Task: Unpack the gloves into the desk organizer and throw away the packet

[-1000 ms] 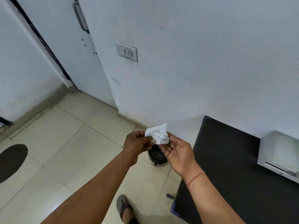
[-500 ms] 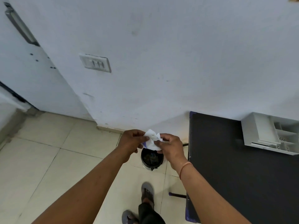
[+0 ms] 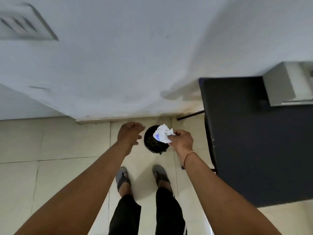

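Observation:
My right hand [image 3: 182, 141] pinches a crumpled white packet [image 3: 163, 135] with a small blue mark. The packet hangs directly over the mouth of a small black bin [image 3: 153, 144] that stands on the floor by the wall. My left hand [image 3: 129, 134] is just left of the bin, fingers loosely apart, holding nothing. The white desk organizer [image 3: 286, 85] sits at the back of the dark desk [image 3: 254, 141] on the right; its compartments are blurred.
A white wall runs straight ahead with a blurred switch plate [image 3: 25, 26] at upper left. Beige floor tiles [image 3: 42, 167] lie below. My two feet in grey sandals [image 3: 123, 178] stand just behind the bin. The desk's edge is close on my right.
My left hand has let go of the packet and moved left, so only my right hand holds it. The view has tilted down and my feet have come into sight.

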Demonstrator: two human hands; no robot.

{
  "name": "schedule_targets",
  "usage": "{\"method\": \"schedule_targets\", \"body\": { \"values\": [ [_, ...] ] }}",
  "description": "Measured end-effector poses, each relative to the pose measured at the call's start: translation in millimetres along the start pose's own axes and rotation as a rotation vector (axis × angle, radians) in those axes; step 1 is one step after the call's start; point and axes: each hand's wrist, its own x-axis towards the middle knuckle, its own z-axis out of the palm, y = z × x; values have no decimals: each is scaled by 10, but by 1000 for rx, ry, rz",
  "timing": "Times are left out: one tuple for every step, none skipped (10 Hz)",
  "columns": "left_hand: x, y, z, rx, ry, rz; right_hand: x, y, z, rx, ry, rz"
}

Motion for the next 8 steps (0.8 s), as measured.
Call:
{"method": "schedule_targets", "body": {
  "values": [
    [745,-326,36,97,-21,-11,488,479,422,-53,50,92],
    [1183,-583,82,142,-29,-22,829,743,688,-118,89,116],
    [1852,-1081,264,267,-52,-41,1485,1196,1125,-137,81,186],
    [2208,-1351,394,338,-60,-57,1878,1429,1388,-56,-36,272],
    [2552,-1602,511,410,-57,-11,2208,1569,1585,-62,-108,294],
    [2624,-1661,558,407,-50,-7,2231,1525,1553,-117,-68,250],
    [2542,-1586,533,404,-31,-5,2103,1370,1422,-141,-7,221],
    [2412,-1517,480,418,2,18,1959,1247,1311,-145,-18,198]
  ]
}}
